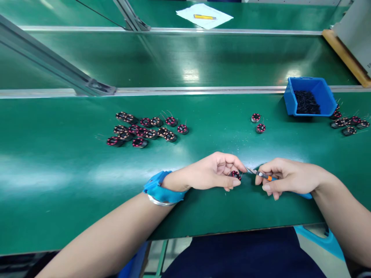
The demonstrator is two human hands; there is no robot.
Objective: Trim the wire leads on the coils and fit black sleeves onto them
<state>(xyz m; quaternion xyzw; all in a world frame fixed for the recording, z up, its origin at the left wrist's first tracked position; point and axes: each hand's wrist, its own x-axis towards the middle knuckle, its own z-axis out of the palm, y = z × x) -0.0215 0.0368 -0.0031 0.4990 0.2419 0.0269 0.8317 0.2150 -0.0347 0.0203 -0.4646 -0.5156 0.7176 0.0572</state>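
My left hand (pixel 222 172), with a blue band at the wrist, is closed around a small round motor coil (pixel 235 175) with red and black windings. A thin wire end sticks out from the coil on its right side. In my right hand (pixel 282 177) are tweezers or fine pliers (pixel 262 175) with a dark, orange and blue handle; their exact kind is hard to make out. The metal tip points left, close to my left fingertips and the coil's wire. Two similar coils (pixel 260 128) lie on the green table beyond my hands.
A group of motor coils (pixel 151 134) lies to the left, some with wires standing up. At the right, a blue bin (pixel 326 98) holds small black pieces, with more coils (pixel 349 131) beside it. A metal rail (pixel 197 91) crosses behind. Paper (pixel 188 14) with a yellow cutter (pixel 204 17) lies farther back.
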